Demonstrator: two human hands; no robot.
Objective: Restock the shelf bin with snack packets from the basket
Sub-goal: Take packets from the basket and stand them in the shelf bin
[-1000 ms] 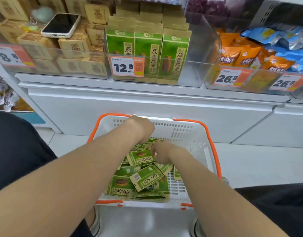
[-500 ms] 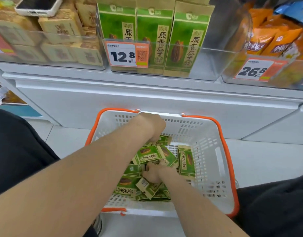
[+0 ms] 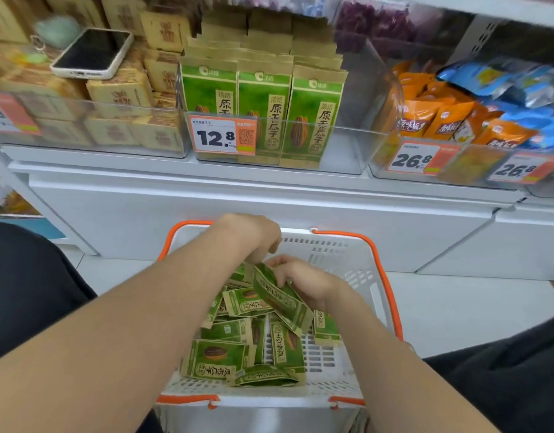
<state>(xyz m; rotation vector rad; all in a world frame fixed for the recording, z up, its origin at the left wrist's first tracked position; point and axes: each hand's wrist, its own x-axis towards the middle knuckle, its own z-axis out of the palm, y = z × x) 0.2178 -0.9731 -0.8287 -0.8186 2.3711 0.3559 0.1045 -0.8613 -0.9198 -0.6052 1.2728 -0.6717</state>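
Note:
A white basket with an orange rim (image 3: 391,276) sits below the shelf and holds several green snack packets (image 3: 219,359). My right hand (image 3: 303,281) grips one green packet (image 3: 283,300) by its upper end and holds it tilted above the pile. My left hand (image 3: 253,234) hovers at the basket's far side with fingers curled down onto the packets; whether it holds one is hidden. On the shelf above, a clear bin (image 3: 347,151) holds upright rows of matching green packets (image 3: 264,110) behind a 12.8 price tag (image 3: 222,137).
A phone (image 3: 93,53) lies on tan boxes (image 3: 119,92) in the left bin. Orange packets (image 3: 425,117) and blue packets (image 3: 494,79) fill the right bins. The white shelf front (image 3: 269,198) stands just behind the basket. Dark trouser legs flank the basket on both sides.
My right hand has risen out of the pile with a green packet in its grip. The view has tilted up, showing more of the shelf.

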